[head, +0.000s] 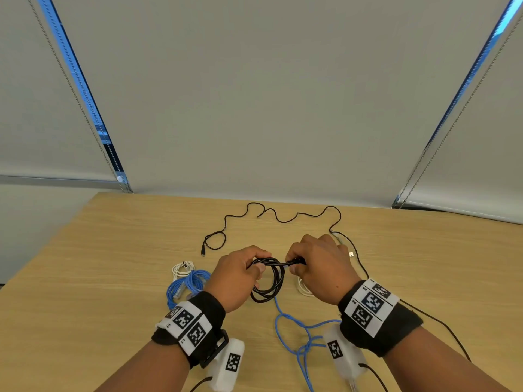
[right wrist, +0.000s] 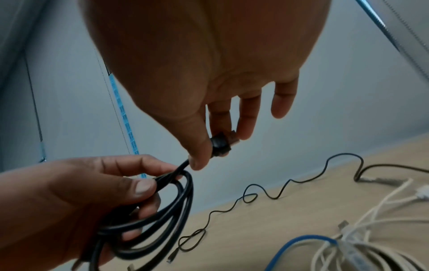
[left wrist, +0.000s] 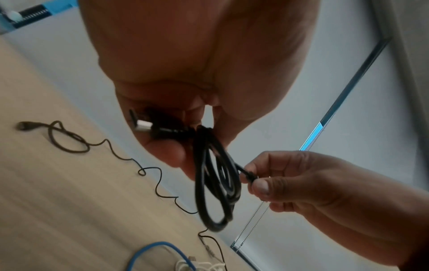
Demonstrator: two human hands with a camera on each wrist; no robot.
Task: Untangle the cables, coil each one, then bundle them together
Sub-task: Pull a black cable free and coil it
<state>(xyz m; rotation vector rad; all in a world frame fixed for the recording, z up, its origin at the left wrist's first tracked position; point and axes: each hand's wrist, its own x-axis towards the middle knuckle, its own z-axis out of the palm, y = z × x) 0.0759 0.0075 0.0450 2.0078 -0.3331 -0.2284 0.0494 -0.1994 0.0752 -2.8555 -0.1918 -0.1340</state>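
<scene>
Black coil: a thick black cable [head: 268,281], wound into several loops, hangs above the table between the two hands.
Left hand [head: 236,278]: its grip is closed on the top of the coil, thumb pressed over the gathered strands and fingers curled beneath; in the left wrist view a metal-tipped plug [left wrist: 142,126] lies inside the curled fingers.
Right hand [head: 319,267]: its grip pinches the free end of the same black cable by the dark plug [right wrist: 220,144], thumb and forefinger closed on it, the other fingers loosely extended.
Thin black cable [head: 283,219]: lies uncoiled in a wavy line across the far part of the table, one end looped at the left with a small connector, the other end running past the right hand.
Blue coil [head: 186,287]: a bundled blue cable rests on the table just left of the left wrist.
White coil [head: 181,268]: a small coiled white cable touches the blue coil on its far side.
Loose blue cable [head: 294,332]: sprawls in loops on the table between the two forearms.
White cable [head: 304,288]: partly hidden under the right hand, lying on the table.
Table [head: 99,264]: light wood grain, carrying all the cables.
Wrists: black bands with square printed markers on both.
</scene>
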